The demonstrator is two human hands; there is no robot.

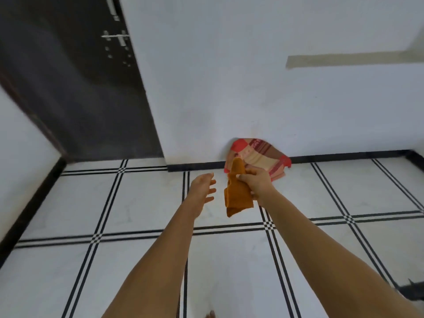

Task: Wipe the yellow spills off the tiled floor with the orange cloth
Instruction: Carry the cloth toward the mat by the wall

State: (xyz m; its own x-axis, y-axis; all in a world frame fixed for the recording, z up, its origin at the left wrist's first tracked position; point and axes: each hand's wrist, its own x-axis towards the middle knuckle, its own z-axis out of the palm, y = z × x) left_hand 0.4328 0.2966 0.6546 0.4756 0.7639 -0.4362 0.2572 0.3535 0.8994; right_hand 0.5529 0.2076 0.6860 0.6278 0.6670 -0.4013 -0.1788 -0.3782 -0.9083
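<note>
My right hand (257, 183) grips the orange cloth (237, 193) around its middle, held out in front of me above the floor. The cloth hangs folded, one end sticking up past my fingers and the rest drooping below. My left hand (203, 188) is stretched out just left of the cloth with fingers spread, not touching it. The white tiled floor (142, 198) with black line borders lies below. I see no yellow spill in this blurred view; a faint yellowish tint shows on the tile right under the cloth.
A red and cream striped fabric (261, 157) lies bunched against the white wall's black skirting. A dark door (75, 88) stands at the back left. A black object (413, 289) pokes in at the lower right edge.
</note>
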